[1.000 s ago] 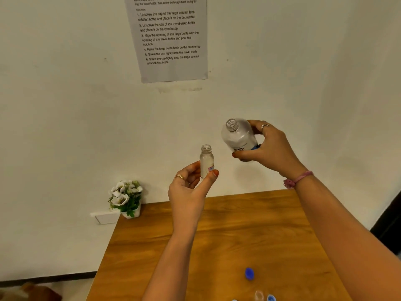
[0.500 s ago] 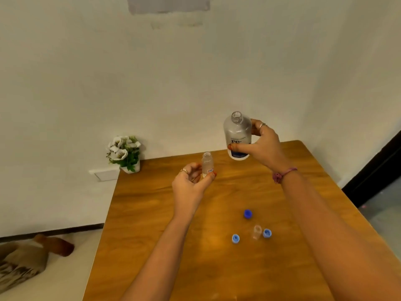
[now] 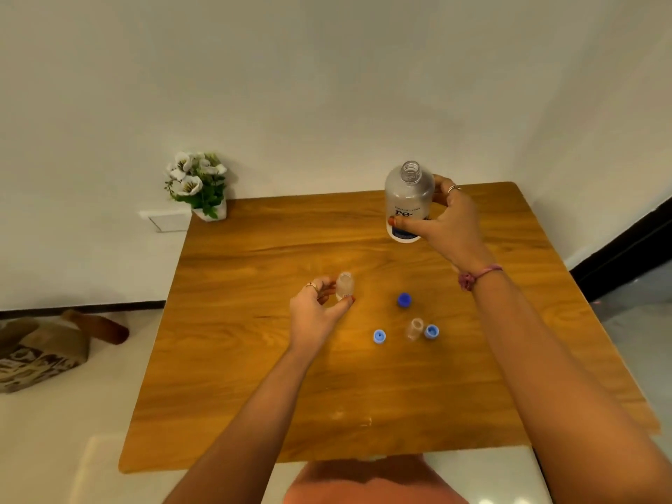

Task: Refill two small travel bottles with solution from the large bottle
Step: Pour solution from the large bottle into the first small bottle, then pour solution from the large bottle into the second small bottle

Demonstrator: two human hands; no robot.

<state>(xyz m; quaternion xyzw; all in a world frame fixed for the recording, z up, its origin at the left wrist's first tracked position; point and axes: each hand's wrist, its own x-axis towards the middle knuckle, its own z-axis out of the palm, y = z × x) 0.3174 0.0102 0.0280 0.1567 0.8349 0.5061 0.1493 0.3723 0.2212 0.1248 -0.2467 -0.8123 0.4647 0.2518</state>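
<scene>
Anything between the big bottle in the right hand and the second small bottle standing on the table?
Nothing blocks it. The large clear bottle, gripped by the right hand, has open air down to the uncapped small clear bottle. A dark blue cap lies just beyond it and a light blue cap beside it, both low.

Large bottle (image 3: 409,198) label partly hidden behind right hand (image 3: 449,227).
</scene>
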